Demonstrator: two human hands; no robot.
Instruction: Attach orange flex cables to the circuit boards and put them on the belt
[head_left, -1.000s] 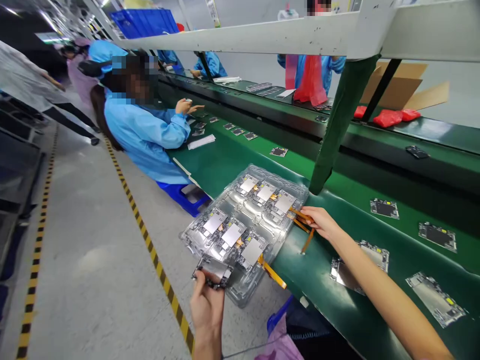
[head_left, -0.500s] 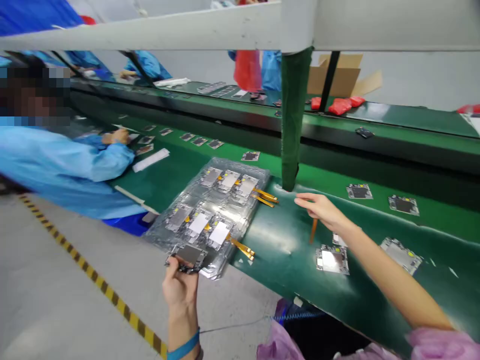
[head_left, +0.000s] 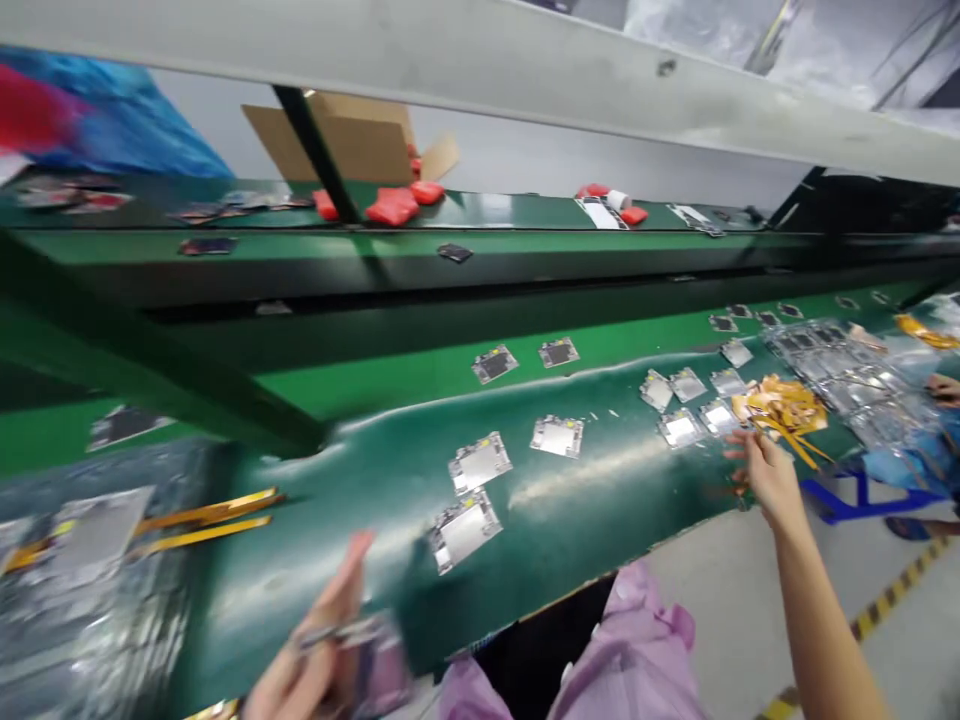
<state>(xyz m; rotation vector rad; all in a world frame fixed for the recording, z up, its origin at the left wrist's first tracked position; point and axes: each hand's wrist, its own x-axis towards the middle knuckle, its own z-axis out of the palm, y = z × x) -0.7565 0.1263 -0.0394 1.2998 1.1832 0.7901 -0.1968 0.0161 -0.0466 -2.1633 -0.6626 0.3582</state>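
At the bottom left, my left hand (head_left: 319, 645) grips a circuit board (head_left: 384, 665), both smeared by motion. My right hand (head_left: 766, 475) hovers over the bench's front edge, beside a heap of orange flex cables (head_left: 787, 405). A blurred orange-brown strip, seemingly a flex cable (head_left: 739, 491), hangs below its curled fingers. Between my hands lie loose boards with silver shields: one nearest the front (head_left: 465, 532), another touching it (head_left: 481, 463), and a third to the right (head_left: 557, 436). More shielded boards (head_left: 681, 428) lie left of the cable heap.
Stacked clear plastic trays (head_left: 169, 570) with boards and cables stand at left, beside a slanting green post (head_left: 225, 400). Dark boards (head_left: 495, 364) lie on the bright green strip behind. Another filled tray (head_left: 862, 385) and a co-worker's hand (head_left: 943, 390) are at far right.
My view has swung right. My left hand has moved from the plastic tray's corner, still with the board. My right hand has moved right to beside the cable heap, the strip still below its fingers.
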